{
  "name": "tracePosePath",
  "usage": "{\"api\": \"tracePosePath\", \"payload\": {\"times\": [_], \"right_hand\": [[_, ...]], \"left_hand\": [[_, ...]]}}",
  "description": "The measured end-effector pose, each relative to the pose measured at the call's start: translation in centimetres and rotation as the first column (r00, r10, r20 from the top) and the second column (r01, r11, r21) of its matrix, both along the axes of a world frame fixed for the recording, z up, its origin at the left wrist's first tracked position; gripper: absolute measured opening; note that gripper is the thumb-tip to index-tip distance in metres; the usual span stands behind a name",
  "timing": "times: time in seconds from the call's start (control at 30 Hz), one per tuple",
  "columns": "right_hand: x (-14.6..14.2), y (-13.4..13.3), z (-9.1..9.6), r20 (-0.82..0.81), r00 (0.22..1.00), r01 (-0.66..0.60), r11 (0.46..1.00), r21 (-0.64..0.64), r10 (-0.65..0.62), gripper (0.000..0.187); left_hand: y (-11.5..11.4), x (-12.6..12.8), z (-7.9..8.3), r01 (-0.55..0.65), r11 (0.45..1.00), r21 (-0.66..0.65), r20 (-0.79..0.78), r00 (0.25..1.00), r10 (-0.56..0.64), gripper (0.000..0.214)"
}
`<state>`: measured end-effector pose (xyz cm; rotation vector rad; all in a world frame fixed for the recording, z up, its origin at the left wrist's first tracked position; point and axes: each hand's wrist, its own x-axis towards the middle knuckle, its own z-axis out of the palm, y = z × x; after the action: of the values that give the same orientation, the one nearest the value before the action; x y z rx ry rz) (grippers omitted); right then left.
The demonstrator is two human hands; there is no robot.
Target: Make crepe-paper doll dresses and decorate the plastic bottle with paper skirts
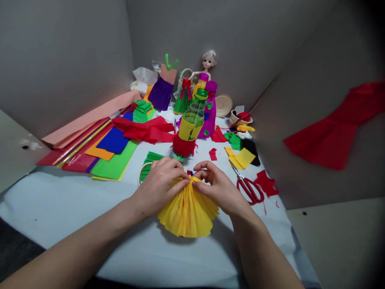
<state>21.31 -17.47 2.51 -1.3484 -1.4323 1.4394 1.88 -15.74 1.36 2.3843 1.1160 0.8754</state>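
A yellow pleated paper skirt (189,212) fans out toward me above the white table covering. At its gathered top, my left hand (164,178) pinches the paper from the left. My right hand (215,182) grips the same gathered edge from the right, with thumb and fingertips close to the left ones. A small red and blue piece (190,172) pokes up between the two hands. Just beyond stands a clear bottle (192,120) with a green cap, a yellow band and red fringe. Behind my left hand, green pleated paper (152,158) lies partly hidden beside a white ring (140,174).
Red-handled scissors (249,188) lie right of my right hand, near red paper scraps (267,182). Colored paper sheets (117,158) are stacked at left. A doll (207,66) stands at the back by paper dresses (164,90). A red paper dress (333,128) hangs on the right wall.
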Motion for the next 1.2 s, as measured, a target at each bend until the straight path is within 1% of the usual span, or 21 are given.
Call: {"api": "tracePosePath", "payload": {"times": [0.17,0.4,0.77,1.03,1.2], "right_hand": [[-0.05,0.06,0.02,-0.017,1.000,0.001,1.000,-0.005,-0.001,0.035],[-0.06,0.03,0.13,-0.022,1.000,0.004,1.000,-0.017,-0.004,0.035],[-0.11,0.15,0.17,-0.012,1.000,0.000,1.000,-0.011,0.000,0.035],[-0.02,0.04,0.19,-0.006,1.000,-0.018,1.000,-0.012,0.018,0.035],[0.06,0.16,0.08,0.002,0.999,-0.034,0.999,-0.011,0.034,0.035]], "left_hand": [[0.01,-0.04,-0.13,-0.002,1.000,0.014,0.003,1.000,0.002,0.012],[0.03,-0.10,0.08,0.000,1.000,-0.002,-0.002,1.000,0.000,0.008],[-0.31,0.09,0.25,0.010,1.000,0.017,-0.016,1.000,-0.010,0.010],[-0.24,0.14,0.37,-0.003,1.000,-0.020,0.017,1.000,0.004,0.008],[0.00,-0.03,0.34,-0.024,0.998,-0.064,0.045,0.999,0.027,0.009]]}}
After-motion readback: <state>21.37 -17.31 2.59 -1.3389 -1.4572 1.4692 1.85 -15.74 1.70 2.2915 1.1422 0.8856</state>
